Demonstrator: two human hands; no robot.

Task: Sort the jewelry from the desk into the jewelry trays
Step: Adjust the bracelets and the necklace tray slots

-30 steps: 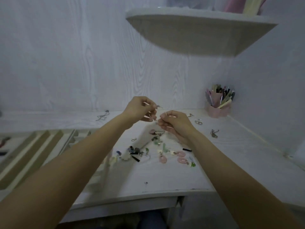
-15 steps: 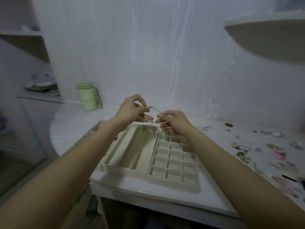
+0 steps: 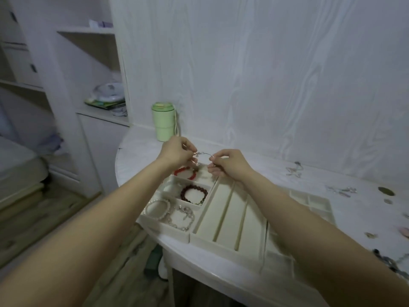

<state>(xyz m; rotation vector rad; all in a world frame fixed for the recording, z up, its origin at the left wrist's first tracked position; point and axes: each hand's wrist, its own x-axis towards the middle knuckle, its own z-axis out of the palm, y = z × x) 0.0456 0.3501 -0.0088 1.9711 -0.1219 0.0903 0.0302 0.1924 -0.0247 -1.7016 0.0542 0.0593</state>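
Note:
My left hand [image 3: 178, 151] and my right hand [image 3: 229, 163] each pinch one end of a thin silver bracelet [image 3: 204, 154], stretched between them above the far end of the bracelet tray [image 3: 164, 228]. That cream tray holds a red bead bracelet [image 3: 184, 172], a dark maroon bracelet [image 3: 194, 194] and pale bead bracelets [image 3: 158, 209]. To its right lies a long-slot tray [image 3: 230, 220], then a small-cell grid tray [image 3: 314, 204], partly hidden by my right forearm.
A green lidded cup [image 3: 163, 121] stands at the wall behind my hands. Loose jewelry [image 3: 340, 190] lies scattered on the white desk [image 3: 137, 151] to the right. The desk's rounded left edge drops to the floor; shelves [image 3: 88, 63] stand at the left.
My view has swung left from the loose jewelry pile to the trays. Both hands carried the silver bracelet along and now hold it over the bracelet tray.

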